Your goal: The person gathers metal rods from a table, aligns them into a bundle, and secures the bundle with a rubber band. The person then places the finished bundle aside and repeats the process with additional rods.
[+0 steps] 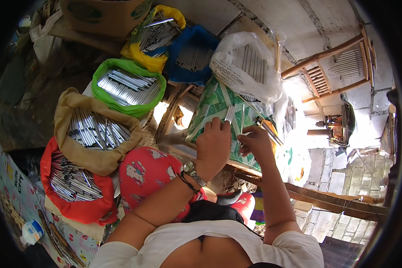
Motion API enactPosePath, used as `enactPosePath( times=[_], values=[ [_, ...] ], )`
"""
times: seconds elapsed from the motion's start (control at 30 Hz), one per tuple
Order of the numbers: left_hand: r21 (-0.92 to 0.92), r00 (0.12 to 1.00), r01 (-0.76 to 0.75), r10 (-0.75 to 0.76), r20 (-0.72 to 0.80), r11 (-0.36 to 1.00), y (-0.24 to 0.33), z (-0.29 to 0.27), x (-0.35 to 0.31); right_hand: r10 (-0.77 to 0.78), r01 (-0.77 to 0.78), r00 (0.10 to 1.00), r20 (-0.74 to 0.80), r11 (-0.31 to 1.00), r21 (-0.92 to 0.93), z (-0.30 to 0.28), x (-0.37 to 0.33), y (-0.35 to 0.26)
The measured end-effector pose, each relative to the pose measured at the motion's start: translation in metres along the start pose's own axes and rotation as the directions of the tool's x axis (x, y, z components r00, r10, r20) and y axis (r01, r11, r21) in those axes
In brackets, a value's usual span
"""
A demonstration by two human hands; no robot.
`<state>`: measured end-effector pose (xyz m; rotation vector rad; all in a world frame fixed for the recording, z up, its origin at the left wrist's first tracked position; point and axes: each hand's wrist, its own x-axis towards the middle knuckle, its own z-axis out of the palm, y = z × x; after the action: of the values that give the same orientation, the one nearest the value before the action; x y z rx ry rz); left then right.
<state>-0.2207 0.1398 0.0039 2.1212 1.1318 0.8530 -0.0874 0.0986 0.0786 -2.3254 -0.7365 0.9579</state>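
Note:
My left hand [214,142], with a watch on its wrist, is over a table with a green and white patterned cover [205,105]. Its fingers curl closed around the near end of a few short silver metal tubes [230,113], which stick out past the fingertips. To its right, my right hand [257,142] is bent in a pinch, thumb against fingers. What it pinches, if anything, is too small to make out. Just beyond the right hand's fingers lie longer metal tubes [270,131] by an orange patch at the table's right side.
Cloth and plastic bags full of metal tubes stand left and behind: red [78,214], tan [107,163], green [134,109], yellow [176,15], blue [172,73], and clear plastic [219,71]. A wooden rack [317,80] leans far right. A wooden beam [335,203] crosses at right.

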Motion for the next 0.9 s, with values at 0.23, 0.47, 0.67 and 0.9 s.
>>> enactPosePath(
  times=[0.23,0.47,0.67,0.9],
  values=[
    [-0.049,1.000,-0.010,0.009,-0.020,0.999,0.001,-0.004,0.001,-0.086,0.069,0.993,0.077,0.978,0.199,0.012,0.017,0.010],
    [-0.075,1.000,-0.004,0.004,-0.002,0.997,0.003,-0.008,0.001,-0.494,0.488,0.850,-0.181,0.869,-0.082,-0.032,0.060,-0.057],
    [-0.063,1.000,-0.002,0.002,0.000,0.998,0.004,-0.007,0.002,-0.320,0.148,0.935,-0.155,0.747,-0.649,-0.040,0.195,-0.133],
    [-0.057,1.000,-0.004,0.002,-0.024,0.998,0.002,-0.005,0.002,-0.172,0.048,0.980,-0.098,0.689,-0.723,-0.037,0.246,-0.120]
  ],
)
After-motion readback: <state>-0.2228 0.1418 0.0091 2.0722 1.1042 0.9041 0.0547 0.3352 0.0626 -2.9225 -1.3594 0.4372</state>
